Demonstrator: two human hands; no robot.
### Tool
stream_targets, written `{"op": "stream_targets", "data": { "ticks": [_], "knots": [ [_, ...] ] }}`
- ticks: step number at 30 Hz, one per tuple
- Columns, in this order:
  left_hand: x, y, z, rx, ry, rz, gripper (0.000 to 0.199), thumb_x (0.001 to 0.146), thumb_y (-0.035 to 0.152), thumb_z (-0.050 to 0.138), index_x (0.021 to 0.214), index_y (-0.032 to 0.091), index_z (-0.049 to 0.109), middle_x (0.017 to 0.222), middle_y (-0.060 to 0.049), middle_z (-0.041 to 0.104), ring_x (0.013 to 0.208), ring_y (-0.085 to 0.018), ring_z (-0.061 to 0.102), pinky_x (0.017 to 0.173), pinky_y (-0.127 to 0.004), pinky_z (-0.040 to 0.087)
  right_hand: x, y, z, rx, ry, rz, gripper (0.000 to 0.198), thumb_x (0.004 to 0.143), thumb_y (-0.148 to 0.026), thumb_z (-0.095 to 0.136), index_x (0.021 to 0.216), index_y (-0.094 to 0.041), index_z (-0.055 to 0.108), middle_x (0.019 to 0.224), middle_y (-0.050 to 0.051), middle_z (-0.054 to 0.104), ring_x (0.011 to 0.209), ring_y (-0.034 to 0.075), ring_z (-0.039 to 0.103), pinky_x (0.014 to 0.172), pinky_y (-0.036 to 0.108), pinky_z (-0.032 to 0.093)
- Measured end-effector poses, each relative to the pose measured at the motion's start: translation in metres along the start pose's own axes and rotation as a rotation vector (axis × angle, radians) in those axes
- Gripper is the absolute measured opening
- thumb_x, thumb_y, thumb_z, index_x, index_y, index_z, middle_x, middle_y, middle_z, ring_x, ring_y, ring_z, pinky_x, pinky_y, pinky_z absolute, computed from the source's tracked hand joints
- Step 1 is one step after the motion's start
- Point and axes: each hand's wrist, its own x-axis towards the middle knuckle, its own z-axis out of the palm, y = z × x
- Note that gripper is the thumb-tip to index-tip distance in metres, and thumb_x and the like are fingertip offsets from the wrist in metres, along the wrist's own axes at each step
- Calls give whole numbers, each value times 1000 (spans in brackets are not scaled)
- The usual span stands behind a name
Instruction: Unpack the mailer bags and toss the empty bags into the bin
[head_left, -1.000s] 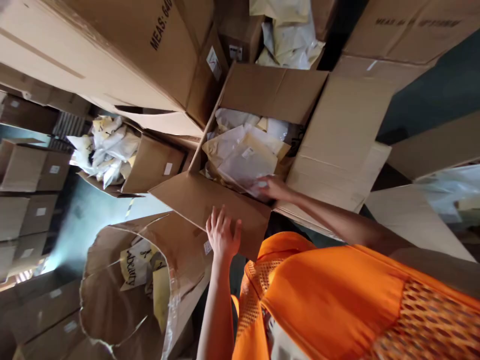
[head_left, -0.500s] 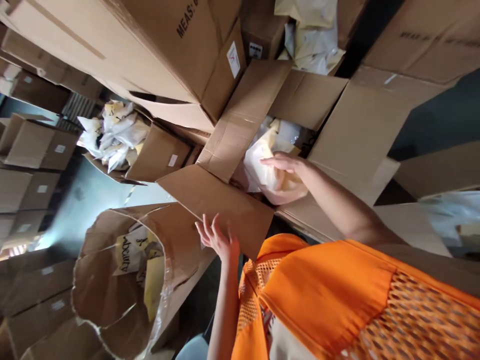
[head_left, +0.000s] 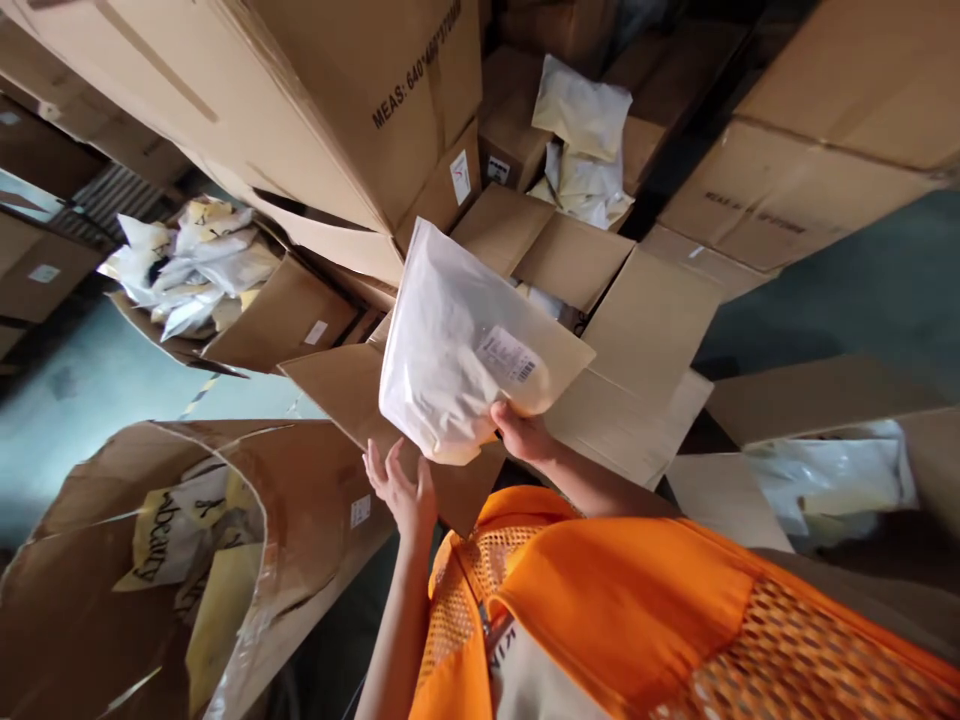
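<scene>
My right hand (head_left: 521, 435) grips the lower edge of a translucent plastic bag (head_left: 442, 340), thumb on top, the other fingers hidden beneath. The bag has a white label with a barcode (head_left: 508, 356) facing up, and soft pale contents. It is held above an open cardboard box (head_left: 570, 255), covering part of its flaps. Just below the bag's left corner is my left hand (head_left: 401, 485), fingers apart, holding nothing. Behind that hand lies a box flap (head_left: 334, 390).
A large round-mouthed carton (head_left: 300, 500) with printed bags inside stands at lower left. Another box heaped with bags (head_left: 202, 265) sits beyond it. A tall carton (head_left: 360, 120) rises ahead; more bags (head_left: 585, 110) lie behind. At right, an open box holds plastic bags (head_left: 832, 480).
My right hand has lifted the bag out of the open box and brought it closer to my body, label showing. My left hand stays open, now nearer the bag. The view has shifted.
</scene>
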Motion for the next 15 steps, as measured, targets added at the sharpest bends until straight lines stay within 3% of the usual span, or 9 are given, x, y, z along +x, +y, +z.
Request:
{"op": "stream_targets", "data": {
  "ticks": [10, 15],
  "knots": [
    [-11, -20, 1, 70, 25, -26, 42, 91, 39, 58, 123, 12, 60, 157, -24, 34, 150, -39, 22, 119, -61, 23, 5, 12, 11, 13, -47, -69, 74, 81, -84, 46, 127, -29, 67, 117, 7, 71, 136, 27, 51, 124, 43, 34],
    [-10, -18, -1, 43, 7, -47, 40, 91, 40, 58, 121, 14, 61, 159, -23, 32, 148, -37, 28, 118, -58, 28, 5, 16, 16, 53, -22, -28, 75, 80, -85, 46, 126, -29, 66, 115, 8, 71, 130, 28, 56, 119, 44, 41]
  ]
}}
